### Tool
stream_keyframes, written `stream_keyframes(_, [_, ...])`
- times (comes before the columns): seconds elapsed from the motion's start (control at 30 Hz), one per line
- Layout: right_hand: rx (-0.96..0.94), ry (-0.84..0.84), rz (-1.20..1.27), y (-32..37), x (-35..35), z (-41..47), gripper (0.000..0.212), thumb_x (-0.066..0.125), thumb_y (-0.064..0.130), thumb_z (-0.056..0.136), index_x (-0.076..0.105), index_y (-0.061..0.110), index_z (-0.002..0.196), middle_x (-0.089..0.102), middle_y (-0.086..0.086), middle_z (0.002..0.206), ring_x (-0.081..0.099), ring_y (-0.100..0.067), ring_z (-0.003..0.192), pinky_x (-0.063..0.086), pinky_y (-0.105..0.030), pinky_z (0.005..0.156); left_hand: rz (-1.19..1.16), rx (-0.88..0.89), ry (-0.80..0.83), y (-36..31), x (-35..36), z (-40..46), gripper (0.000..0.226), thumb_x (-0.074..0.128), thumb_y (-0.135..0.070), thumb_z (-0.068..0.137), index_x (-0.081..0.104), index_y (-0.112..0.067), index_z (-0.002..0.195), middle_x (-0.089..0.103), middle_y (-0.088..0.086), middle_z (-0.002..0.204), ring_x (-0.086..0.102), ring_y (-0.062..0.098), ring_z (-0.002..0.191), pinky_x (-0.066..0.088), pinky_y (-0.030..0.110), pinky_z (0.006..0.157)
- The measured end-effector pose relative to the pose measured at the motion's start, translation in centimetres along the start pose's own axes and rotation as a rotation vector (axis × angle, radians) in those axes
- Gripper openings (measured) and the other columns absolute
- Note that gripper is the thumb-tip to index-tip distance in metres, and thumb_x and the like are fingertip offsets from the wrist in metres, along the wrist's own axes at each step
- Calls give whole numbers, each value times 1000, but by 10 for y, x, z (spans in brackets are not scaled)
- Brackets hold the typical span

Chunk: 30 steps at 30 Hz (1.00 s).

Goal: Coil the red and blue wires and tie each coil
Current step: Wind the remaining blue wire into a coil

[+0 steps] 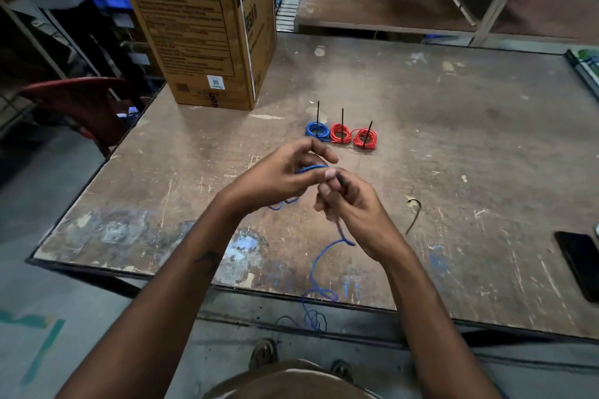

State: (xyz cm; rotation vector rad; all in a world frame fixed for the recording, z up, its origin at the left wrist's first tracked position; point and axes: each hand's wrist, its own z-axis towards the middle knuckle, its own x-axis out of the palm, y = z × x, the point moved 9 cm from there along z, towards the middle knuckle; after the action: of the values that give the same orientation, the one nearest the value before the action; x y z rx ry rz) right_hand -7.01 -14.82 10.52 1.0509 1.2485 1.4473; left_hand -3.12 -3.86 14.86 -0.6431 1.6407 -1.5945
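- Workshop setting, scuffed brown counter [421, 139] with paint smears, concrete floor below.
- Blue wire [319, 261] is the thing in hand: loops bunched at the left hand, loose tail running down past the right hand, over the near counter edge and hanging toward the floor in a loose tangle.
- Left hand [285, 175] grip: fingers curled round the small blue coil, thumb and fingertips pinching the turns together.
- Right hand [350, 201] grip: fingers curled round the running wire, feeding it; a dark end shows at its fingertips, cannot tell if it is a tie or the wire's tip.
- Handling judgement: thin, light, soft, slightly springy wire; turns will likely spring open if the pinch loosens. Smooth insulation, probably slides easily through the fingers. Not fragile, but the hanging tail looks prone to kinks and snags.
- Where to hold: pinch across all the turns at one spot on the coil, let the other hand guide the tail close to the coil, not far down.
- Finished coils sit farther back: one blue coil [316, 130], a red coil [341, 133] touching it, a second red coil [365, 138] just beside, each with a black tie sticking up.
- Spare black tie [415, 215] lies on the counter, right of the hands.
- Cardboard box [201, 26] back left, phone [580, 264] at the right edge, red chair [77, 100] off to the left.
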Motion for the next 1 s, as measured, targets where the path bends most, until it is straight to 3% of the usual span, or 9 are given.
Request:
stream_keyframes(0.07, [11,-62,-4,2,-4,3,15,61,24,108,69,17,119,50,4,72,45,-10,65,33,-26,54,64,73,-137,-2,-14,2,23,70,-12,103,61,-6,123,75,16,98,67,9,74,52,22,65])
stream_keyframes(0.23, [25,-251,67,0,-27,-5,27,57,26,110,78,10,106,33,11,57,18,-11,50,15,-29,48,213,158,-263,46,-29,-12,23,83,-18,93,72,-14,112,71,13,102,67,18,84,60,44,77])
stream_keyframes(0.33, [26,-217,325,6,-31,-10,29,53,22,109,71,9,91,33,5,49,21,-10,44,21,-27,47,431,168,-286,79,-31,-18,15,81,-18,95,77,-23,108,62,-4,103,63,16,80,57,46,74])
stream_keyframes(0.4, [15,-173,471,15,-34,-12,26,49,19,103,63,9,83,39,-2,53,30,-12,46,29,-29,50,536,205,-292,93,-28,-20,14,77,-23,98,75,-28,111,62,-9,111,63,10,101,55,48,86])
stream_keyframes(0.5, [36,-129,542,19,-36,-14,22,47,17,97,57,12,78,44,-5,68,28,-13,55,23,-31,56,608,72,-317,126,-16,-17,70,81,-54,89,49,-30,146,48,-6,143,47,10,136,43,40,116])
stream_keyframes(0.6, [33,-72,550,20,-32,-12,18,50,19,91,58,13,76,40,-1,64,18,-18,60,18,-34,58,272,-115,-447,158,-2,-9,105,89,-64,73,28,-30,152,44,-1,152,50,12,139,49,41,114])
stream_keyframes(0.8, [50,6,546,16,-33,-16,21,47,16,88,53,8,70,40,4,57,8,-24,59,18,-34,56,-436,-122,-627,165,17,19,69,79,-13,95,41,-33,149,54,5,147,63,21,129,65,47,85])
stream_keyframes(0.93, [100,50,491,5,-41,-24,23,66,30,76,61,8,72,29,7,47,18,-20,53,29,-32,57,-389,-99,-606,149,9,34,15,64,-17,107,70,-13,120,73,8,123,73,25,103,66,41,75])
stream_keyframes(1.0, [185,103,450,-4,-44,-30,20,58,24,76,65,6,75,31,4,43,32,-18,46,36,-36,61,-354,-134,-581,143,9,37,21,57,-17,110,71,-2,113,76,9,105,71,24,76,62,31,65])
